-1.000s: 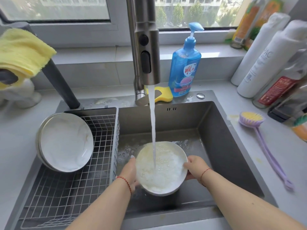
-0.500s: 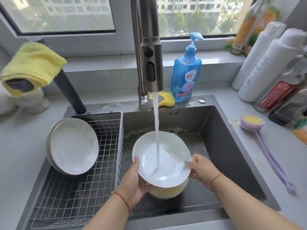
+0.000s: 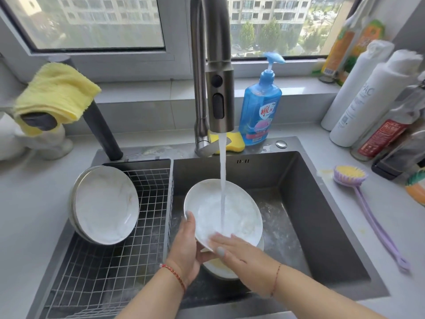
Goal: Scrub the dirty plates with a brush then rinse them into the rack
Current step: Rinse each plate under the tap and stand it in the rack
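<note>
Under the running faucet (image 3: pixel 219 100), a white plate (image 3: pixel 232 212) is held tilted over the sink basin (image 3: pixel 322 203), well apart from the basin's right wall. Its left rim is gripped by the left hand (image 3: pixel 186 252), thumb curled over the edge. The right hand (image 3: pixel 241 253) is laid flat on the plate's near rim, fingers straight. Another plate (image 3: pixel 220 270) is partly hidden beneath. Two rinsed plates (image 3: pixel 105 206) are leaned in the wire rack (image 3: pixel 103 272), whose near half is bare. A purple brush (image 3: pixel 358 192) is lying on the counter beside the sink's right edge.

R hand (image 3: pixel 239 252) moved off rim onto plate (image 3: pixel 232 210) face.
</note>
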### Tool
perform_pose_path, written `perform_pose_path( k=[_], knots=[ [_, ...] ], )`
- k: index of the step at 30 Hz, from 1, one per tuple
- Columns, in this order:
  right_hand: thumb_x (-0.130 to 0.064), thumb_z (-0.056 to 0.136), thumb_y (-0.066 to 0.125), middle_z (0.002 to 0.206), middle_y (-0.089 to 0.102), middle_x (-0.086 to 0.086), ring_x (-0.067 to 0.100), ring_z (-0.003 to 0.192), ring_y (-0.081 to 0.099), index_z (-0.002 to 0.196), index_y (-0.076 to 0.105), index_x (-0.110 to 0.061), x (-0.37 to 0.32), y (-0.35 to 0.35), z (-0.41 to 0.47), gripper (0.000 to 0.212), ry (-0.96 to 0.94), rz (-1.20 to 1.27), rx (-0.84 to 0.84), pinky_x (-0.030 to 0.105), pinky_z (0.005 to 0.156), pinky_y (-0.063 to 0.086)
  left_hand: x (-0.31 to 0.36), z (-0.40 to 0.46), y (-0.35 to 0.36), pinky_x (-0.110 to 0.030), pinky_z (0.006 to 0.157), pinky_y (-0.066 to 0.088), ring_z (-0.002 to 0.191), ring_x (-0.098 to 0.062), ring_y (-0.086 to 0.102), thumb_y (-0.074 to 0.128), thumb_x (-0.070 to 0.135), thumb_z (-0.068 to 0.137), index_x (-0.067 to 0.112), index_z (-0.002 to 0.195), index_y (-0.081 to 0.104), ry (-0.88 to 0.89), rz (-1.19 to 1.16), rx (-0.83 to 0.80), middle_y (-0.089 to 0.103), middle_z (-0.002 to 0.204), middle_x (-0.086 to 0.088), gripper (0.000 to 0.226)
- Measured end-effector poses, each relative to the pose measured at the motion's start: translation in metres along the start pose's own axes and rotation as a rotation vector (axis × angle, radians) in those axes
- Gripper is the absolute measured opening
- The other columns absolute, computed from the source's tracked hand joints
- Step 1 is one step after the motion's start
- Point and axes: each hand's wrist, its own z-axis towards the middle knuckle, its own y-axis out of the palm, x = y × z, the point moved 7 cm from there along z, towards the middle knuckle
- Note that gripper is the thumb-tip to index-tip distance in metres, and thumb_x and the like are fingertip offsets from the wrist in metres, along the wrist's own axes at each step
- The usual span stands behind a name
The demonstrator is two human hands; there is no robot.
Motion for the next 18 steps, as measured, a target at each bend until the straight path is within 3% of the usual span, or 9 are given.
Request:
perform_pose_path(
  k=[2,4,8,11,13,16,18],
  knots=[
    [-0.064,0.094,0.005,0.157,0.013,-0.022,-0.016,0.139,-0.002,0.150,0.023,-0.036,-0.003,0.003,0.017,0.065,0.007,0.143,-0.046,0.021,0.116,-0.007,-0.004,-0.004,0.002,-0.052,0.075,0.059,0.103,-0.035,0.070,0.037,0.071,0.082,0.022,0.136,0.050,-0.030,0.056,-0.001,0.069,0.121,-0.016,0.074],
    [-0.053,0.099,0.011,0.157,0.011,-0.022,-0.015,0.139,-0.003,0.150,0.017,-0.040,-0.007,0.000,0.034,0.053,-0.024,0.135,-0.042,0.026,0.117,-0.007,-0.008,-0.007,0.003,-0.052,0.072,0.059,0.108,-0.034,0.068,0.036,0.074,0.082,0.024,0.136,0.051,-0.042,0.100,-0.002,0.066,0.126,-0.014,0.075],
    [-0.039,0.104,0.024,0.159,0.006,-0.018,-0.004,0.143,-0.002,0.150,0.017,-0.038,0.013,-0.022,0.057,0.047,0.071,0.099,0.063,0.036,0.121,-0.004,-0.013,-0.015,0.011,-0.052,0.072,0.059,0.104,-0.031,0.070,0.036,0.072,0.084,0.028,0.132,0.058,-0.079,0.117,-0.029,0.071,0.120,-0.007,0.068],
    [-0.047,0.102,0.018,0.159,-0.008,-0.018,0.004,0.145,-0.012,0.151,0.000,-0.040,0.042,-0.033,0.057,0.053,0.207,-0.131,0.063,0.032,0.116,-0.013,-0.013,-0.019,0.011,-0.052,0.069,0.059,0.085,-0.030,0.071,0.038,0.067,0.088,0.023,0.129,0.060,-0.111,0.076,0.019,0.070,0.118,-0.013,0.063],
    [-0.047,0.101,0.012,0.160,-0.010,-0.012,0.008,0.146,-0.013,0.152,-0.004,-0.033,0.057,-0.039,0.048,0.055,0.274,-0.337,0.034,0.034,0.117,-0.014,-0.009,-0.020,0.009,-0.052,0.068,0.059,0.091,-0.032,0.070,0.039,0.061,0.095,0.025,0.128,0.058,-0.111,0.080,0.068,0.070,0.118,-0.012,0.053],
    [-0.036,0.103,0.019,0.160,0.010,0.002,0.021,0.147,0.005,0.152,0.014,-0.023,0.066,-0.039,0.025,0.052,0.333,-0.466,-0.034,0.049,0.119,-0.001,0.000,-0.020,0.005,-0.054,0.069,0.060,0.101,-0.037,0.069,0.040,0.058,0.098,0.029,0.125,0.055,-0.093,0.134,0.134,0.069,0.118,-0.010,0.043],
    [-0.026,0.103,0.028,0.151,0.031,0.004,0.022,0.141,0.022,0.144,0.032,-0.021,0.068,-0.039,0.007,0.042,0.343,-0.365,0.027,0.052,0.119,0.001,0.005,-0.019,0.003,-0.055,0.069,0.060,0.100,-0.039,0.069,0.041,0.057,0.099,0.029,0.125,0.054,-0.093,0.166,0.174,0.068,0.119,-0.011,0.040]
  ],
)
